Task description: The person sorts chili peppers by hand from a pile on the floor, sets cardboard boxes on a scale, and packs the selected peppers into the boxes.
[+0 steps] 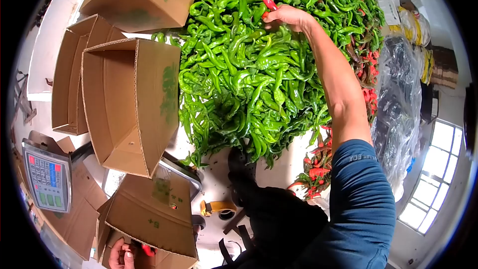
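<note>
My right hand point(290, 18) reaches over the far part of a big heap of green chili peppers point(269, 65). Its fingers are closed around a red chili pepper point(267, 2), whose tip points up and left. At the bottom left, my left hand point(121, 255) is at the opening of a cardboard box point(149, 209), cut off by the frame edge. Its fingers are curled, and what they hold, if anything, I cannot make out. Beside them, something red, probably a pepper point(148, 250), shows inside this box.
Open cardboard boxes point(157, 99) stand left of the heap, one overlapping another point(74, 79). A digital scale display point(48, 177) is at the lower left. A yellow tape dispenser point(217, 207) lies near my body. Red peppers point(318, 172) and clear plastic sheeting point(397, 104) are at the right.
</note>
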`<state>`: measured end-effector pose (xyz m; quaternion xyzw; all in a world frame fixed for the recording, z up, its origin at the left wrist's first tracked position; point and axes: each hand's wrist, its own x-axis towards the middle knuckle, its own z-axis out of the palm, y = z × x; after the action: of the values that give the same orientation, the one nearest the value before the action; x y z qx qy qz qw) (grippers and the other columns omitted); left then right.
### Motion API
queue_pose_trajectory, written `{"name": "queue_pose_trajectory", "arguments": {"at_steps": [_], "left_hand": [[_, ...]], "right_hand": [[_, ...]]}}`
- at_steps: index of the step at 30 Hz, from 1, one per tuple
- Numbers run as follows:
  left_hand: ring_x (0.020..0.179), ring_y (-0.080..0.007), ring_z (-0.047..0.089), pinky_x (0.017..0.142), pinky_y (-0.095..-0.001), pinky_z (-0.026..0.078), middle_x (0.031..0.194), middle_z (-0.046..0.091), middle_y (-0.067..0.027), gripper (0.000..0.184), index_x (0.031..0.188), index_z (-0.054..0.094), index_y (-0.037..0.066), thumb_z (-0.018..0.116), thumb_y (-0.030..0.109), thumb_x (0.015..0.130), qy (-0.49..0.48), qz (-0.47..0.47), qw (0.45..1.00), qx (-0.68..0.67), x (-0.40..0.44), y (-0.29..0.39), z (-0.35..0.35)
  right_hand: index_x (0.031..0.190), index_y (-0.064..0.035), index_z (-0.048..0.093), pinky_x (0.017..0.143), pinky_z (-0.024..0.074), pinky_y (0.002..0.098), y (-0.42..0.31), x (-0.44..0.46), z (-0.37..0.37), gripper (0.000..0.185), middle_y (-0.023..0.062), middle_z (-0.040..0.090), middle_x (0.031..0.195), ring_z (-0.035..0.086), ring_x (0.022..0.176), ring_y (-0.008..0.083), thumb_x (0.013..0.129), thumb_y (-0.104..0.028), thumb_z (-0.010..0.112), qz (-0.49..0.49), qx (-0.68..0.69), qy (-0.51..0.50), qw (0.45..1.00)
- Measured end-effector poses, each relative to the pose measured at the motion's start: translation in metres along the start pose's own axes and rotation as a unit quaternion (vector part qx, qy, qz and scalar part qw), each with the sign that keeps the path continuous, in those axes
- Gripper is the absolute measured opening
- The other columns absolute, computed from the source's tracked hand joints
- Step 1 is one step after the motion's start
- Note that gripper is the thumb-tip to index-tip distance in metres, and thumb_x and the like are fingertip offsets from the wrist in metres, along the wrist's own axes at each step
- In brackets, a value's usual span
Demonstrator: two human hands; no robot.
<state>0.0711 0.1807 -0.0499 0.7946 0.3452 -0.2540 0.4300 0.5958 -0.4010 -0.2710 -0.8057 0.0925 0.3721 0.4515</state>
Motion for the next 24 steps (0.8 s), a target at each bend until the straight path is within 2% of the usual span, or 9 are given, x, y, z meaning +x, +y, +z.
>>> {"name": "queue_pose_trajectory", "arguments": {"at_steps": [2, 5, 13, 14, 15, 17, 18, 21, 24], "left_hand": [[0.100, -0.0159, 0.061, 0.089, -0.0279, 0.050, 0.111, 0.066, -0.0069, 0.035, 0.131, 0.061, 0.003, 0.062, 0.014, 0.098, -0.004, -0.015, 1.000, -0.008, -0.001, 0.008, 0.002], [0.100, -0.0151, 0.061, 0.088, -0.0274, 0.050, 0.111, 0.067, -0.0061, 0.035, 0.131, 0.061, 0.003, 0.062, 0.014, 0.098, -0.013, -0.015, 1.000, -0.008, 0.000, 0.013, 0.004], [0.100, -0.0153, 0.062, 0.090, -0.0282, 0.050, 0.111, 0.067, -0.0072, 0.036, 0.131, 0.061, 0.001, 0.063, 0.017, 0.098, -0.006, -0.021, 0.999, -0.034, 0.000, 0.019, 0.010], [0.100, -0.0156, 0.062, 0.089, -0.0285, 0.050, 0.111, 0.067, -0.0075, 0.036, 0.131, 0.061, 0.001, 0.063, 0.017, 0.098, -0.002, -0.019, 0.999, -0.025, -0.001, 0.020, 0.009], [0.099, -0.0158, 0.063, 0.089, -0.0287, 0.050, 0.111, 0.067, -0.0077, 0.036, 0.130, 0.062, 0.001, 0.063, 0.017, 0.098, 0.002, -0.016, 1.000, -0.018, -0.002, 0.021, 0.009], [0.100, -0.0162, 0.062, 0.090, -0.0295, 0.050, 0.111, 0.067, -0.0075, 0.036, 0.129, 0.062, 0.001, 0.064, 0.018, 0.098, 0.011, -0.016, 1.000, -0.012, 0.000, 0.020, 0.011], [0.100, -0.0162, 0.062, 0.090, -0.0296, 0.050, 0.111, 0.067, -0.0076, 0.036, 0.129, 0.062, 0.001, 0.064, 0.018, 0.098, 0.010, -0.019, 1.000, -0.014, 0.000, 0.016, 0.011], [0.100, -0.0161, 0.063, 0.090, -0.0297, 0.050, 0.113, 0.067, -0.0081, 0.036, 0.129, 0.062, 0.001, 0.065, 0.018, 0.098, -0.002, -0.016, 1.000, -0.027, 0.001, 0.011, 0.012], [0.101, -0.0162, 0.062, 0.091, -0.0298, 0.050, 0.113, 0.068, -0.0078, 0.036, 0.129, 0.062, 0.002, 0.065, 0.019, 0.098, -0.010, -0.022, 0.998, -0.063, -0.001, 0.010, 0.011]], "right_hand": [[0.097, 0.0009, 0.064, 0.072, 0.0628, 0.0336, 0.004, -0.003, 0.008, 0.022, 0.0101, 0.069, 0.096, 0.065, 0.081, 0.0196, 0.082, -0.012, 0.072, -0.041, 0.115, 0.001, 0.992], [0.101, -0.0001, 0.061, 0.071, 0.0625, 0.0369, 0.015, 0.003, 0.010, 0.022, 0.0102, 0.068, 0.094, 0.071, 0.082, 0.0241, 0.083, -0.007, 0.070, -0.036, 0.249, 0.047, 0.967], [0.080, 0.0025, 0.063, 0.059, 0.0552, 0.0355, 0.015, 0.025, 0.001, 0.006, 0.0128, 0.065, 0.072, 0.070, 0.073, 0.0259, 0.078, 0.005, 0.058, -0.040, 0.202, 0.223, 0.953], [0.076, -0.0002, 0.066, 0.057, 0.0533, 0.0396, 0.005, 0.022, 0.003, 0.010, 0.0131, 0.066, 0.069, 0.068, 0.066, 0.0249, 0.077, 0.003, 0.056, -0.029, 0.125, 0.308, 0.943], [0.082, -0.0040, 0.069, 0.052, 0.0498, 0.0394, 0.003, 0.021, 0.000, 0.012, 0.0118, 0.067, 0.071, 0.064, 0.057, 0.0218, 0.076, -0.002, 0.059, -0.096, -0.170, 0.383, 0.903], [0.087, -0.0072, 0.070, 0.048, 0.0450, 0.0347, -0.014, 0.011, 0.016, 0.016, 0.0105, 0.067, 0.071, 0.058, 0.051, 0.0186, 0.076, -0.005, 0.059, -0.164, -0.282, 0.269, 0.906], [0.088, -0.0059, 0.070, 0.047, 0.0432, 0.0312, -0.035, -0.015, 0.034, 0.018, 0.0104, 0.067, 0.070, 0.057, 0.052, 0.0168, 0.076, -0.006, 0.057, -0.084, -0.149, 0.123, 0.977], [0.085, -0.0010, 0.069, 0.048, 0.0437, 0.0343, -0.017, 0.030, 0.042, 0.017, 0.0125, 0.067, 0.071, 0.058, 0.053, 0.0193, 0.075, -0.007, 0.056, -0.058, -0.182, 0.086, 0.978], [0.084, 0.0056, 0.066, 0.054, 0.0473, 0.0402, -0.015, 0.034, 0.045, 0.021, 0.0171, 0.067, 0.074, 0.063, 0.062, 0.0264, 0.073, -0.009, 0.056, -0.119, -0.287, 0.107, 0.944]]}}
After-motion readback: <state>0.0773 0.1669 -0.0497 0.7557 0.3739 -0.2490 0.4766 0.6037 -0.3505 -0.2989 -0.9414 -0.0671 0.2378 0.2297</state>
